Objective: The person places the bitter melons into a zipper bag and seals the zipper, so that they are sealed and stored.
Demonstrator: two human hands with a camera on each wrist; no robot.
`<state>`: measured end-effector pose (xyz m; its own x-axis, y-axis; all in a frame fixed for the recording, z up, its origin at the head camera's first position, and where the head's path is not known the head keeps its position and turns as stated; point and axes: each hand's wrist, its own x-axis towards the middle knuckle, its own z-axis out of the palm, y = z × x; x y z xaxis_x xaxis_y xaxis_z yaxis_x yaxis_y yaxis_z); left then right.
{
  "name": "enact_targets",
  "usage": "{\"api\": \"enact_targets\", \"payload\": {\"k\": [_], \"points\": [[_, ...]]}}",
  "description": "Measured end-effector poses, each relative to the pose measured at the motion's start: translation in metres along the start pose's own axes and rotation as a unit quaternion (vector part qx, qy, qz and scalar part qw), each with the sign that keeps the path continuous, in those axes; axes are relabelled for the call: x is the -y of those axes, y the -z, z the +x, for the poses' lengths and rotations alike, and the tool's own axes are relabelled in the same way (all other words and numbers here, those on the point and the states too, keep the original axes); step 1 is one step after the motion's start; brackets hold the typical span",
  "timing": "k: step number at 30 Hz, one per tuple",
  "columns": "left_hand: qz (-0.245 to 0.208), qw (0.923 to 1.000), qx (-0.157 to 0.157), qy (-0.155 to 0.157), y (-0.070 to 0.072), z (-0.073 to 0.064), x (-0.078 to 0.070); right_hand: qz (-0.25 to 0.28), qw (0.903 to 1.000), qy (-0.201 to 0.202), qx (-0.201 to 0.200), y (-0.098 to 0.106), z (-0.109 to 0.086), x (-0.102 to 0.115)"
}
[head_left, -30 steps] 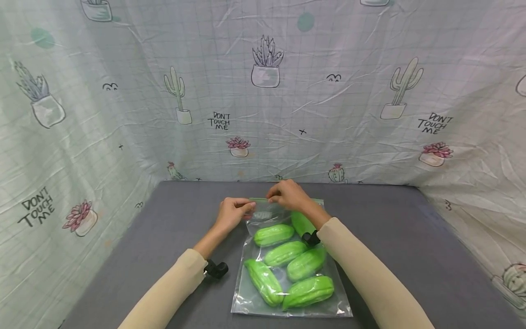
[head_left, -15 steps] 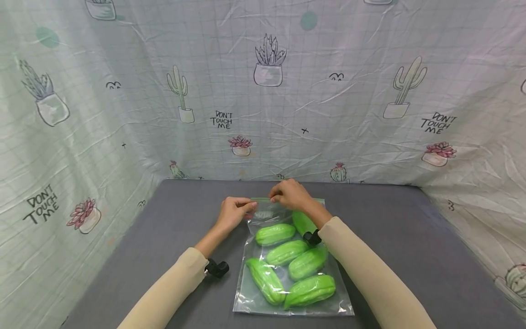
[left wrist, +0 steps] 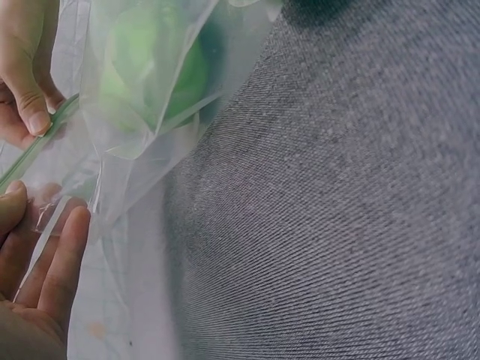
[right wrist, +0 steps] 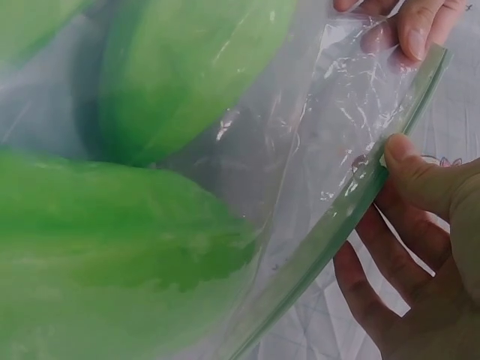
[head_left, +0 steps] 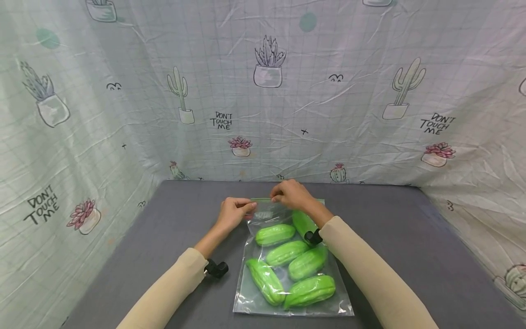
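Observation:
A clear zip bag (head_left: 251, 298) lies flat, its mouth at the far end. Several green oblong ridged gourds (head_left: 275, 234) are inside. My left hand (head_left: 232, 212) pinches the bag's far left corner between thumb and fingers. Just to its right, my right hand (head_left: 291, 194) pinches the green zip strip (right wrist: 339, 229). The right wrist view shows that thumb on top of the strip, the other fingers behind it. In the left wrist view the top of the bag is raised and the plastic is creased between the hands. My right forearm partly covers one gourd.
The bag rests on a dark grey table (head_left: 185, 201). Behind and at both sides hangs a pale curtain (head_left: 320, 105) printed with cacti. A black wrist camera (head_left: 216, 268) sits on my left wrist, another black camera (head_left: 313, 236) on my right.
The head view has shifted a little. Both hands keep their grip at the top of the bag and stay nearly still; the gourds lie as before.

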<state>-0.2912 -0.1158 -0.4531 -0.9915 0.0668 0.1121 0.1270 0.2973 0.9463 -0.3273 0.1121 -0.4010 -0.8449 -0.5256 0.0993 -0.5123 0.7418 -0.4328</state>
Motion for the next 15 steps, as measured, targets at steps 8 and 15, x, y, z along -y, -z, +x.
{"api": "enact_targets", "payload": {"k": [8, 15], "points": [[-0.002, 1.0, 0.003, -0.002, 0.0021, 0.0008, 0.0018, -0.015, 0.9998, -0.01, 0.005, 0.0001, 0.0006, -0.0034], [-0.009, 0.9999, 0.007, 0.002, 0.0036, 0.001, 0.0016, -0.009, 0.9998, -0.015, 0.01, 0.0025, -0.0001, -0.0036]]}}
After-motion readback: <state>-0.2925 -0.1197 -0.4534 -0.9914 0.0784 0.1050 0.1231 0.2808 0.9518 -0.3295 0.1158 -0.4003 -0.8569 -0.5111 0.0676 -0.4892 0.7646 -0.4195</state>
